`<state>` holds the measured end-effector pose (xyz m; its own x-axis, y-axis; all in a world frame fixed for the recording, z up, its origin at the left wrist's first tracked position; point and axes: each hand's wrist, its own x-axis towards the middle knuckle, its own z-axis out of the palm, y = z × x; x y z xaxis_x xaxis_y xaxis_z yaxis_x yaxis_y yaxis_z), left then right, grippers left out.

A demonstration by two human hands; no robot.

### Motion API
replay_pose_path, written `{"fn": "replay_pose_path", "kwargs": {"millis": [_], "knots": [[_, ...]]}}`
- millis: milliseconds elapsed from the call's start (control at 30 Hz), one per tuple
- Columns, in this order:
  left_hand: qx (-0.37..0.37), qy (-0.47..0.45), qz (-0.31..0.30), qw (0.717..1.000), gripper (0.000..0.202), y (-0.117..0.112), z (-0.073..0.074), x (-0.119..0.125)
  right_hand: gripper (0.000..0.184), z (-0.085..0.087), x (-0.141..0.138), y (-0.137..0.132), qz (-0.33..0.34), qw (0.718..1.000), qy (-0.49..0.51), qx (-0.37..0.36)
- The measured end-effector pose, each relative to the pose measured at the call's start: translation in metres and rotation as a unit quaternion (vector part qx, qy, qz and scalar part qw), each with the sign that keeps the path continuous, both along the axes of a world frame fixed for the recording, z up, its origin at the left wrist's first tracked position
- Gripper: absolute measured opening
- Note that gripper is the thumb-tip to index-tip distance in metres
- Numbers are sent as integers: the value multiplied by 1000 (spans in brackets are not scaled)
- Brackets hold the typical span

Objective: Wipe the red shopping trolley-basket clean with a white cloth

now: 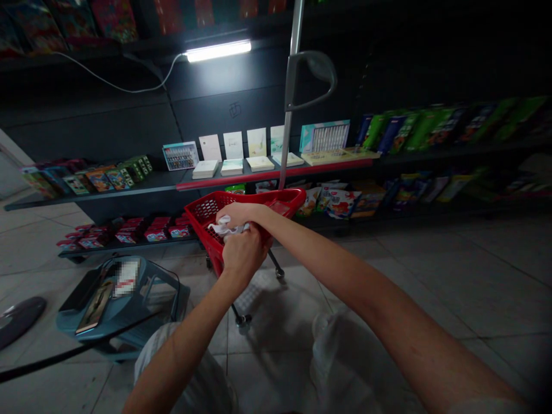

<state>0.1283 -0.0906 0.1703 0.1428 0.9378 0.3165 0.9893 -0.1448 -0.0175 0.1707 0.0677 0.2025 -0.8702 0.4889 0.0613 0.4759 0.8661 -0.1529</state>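
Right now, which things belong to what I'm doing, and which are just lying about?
In hand: left hand, right hand, white cloth, red basket.
Lying about: stool, phone, notepads, strip lamp.

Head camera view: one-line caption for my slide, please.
Left hand and right hand grip a crumpled white cloth at the rim of a red basket.

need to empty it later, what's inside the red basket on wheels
Only the inner mesh wall of the red basket shows. The left hand and right hand, gripping a white cloth at its rim, cover the rest; the bottom is hidden.
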Motion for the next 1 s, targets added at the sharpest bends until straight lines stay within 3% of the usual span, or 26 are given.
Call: {"fn": "replay_pose_path", "kwargs": {"millis": [67, 167, 300, 433, 633, 833, 1000], "knots": [[-7, 9, 5, 1000, 54, -4, 4, -1, 37, -1, -8, -7, 3, 996, -85, 17], [-19, 18, 13, 1000, 54, -9, 10, -3, 45, 2, -8, -6, -52, 988, -140, 36], [-33, 11, 11, 999, 55, -12, 12, -7, 39, 10, 12, 8, -105, 980, -166, 24], [-35, 25, -10, 999, 54, -14, 10, -22, 33, 8, 54, 21, -150, 987, -61, 19], [-42, 69, 1, 997, 56, -24, 9, -58, 22, -20, 120, 21, -140, 971, 171, 90], [-55, 86, -7, 995, 56, -29, 13, -78, 17, -37, 149, 9, -110, 964, 227, 79], [-53, 85, -25, 995, 52, -29, 12, -87, 18, -48, 176, -17, -83, 933, 327, 122]]}}
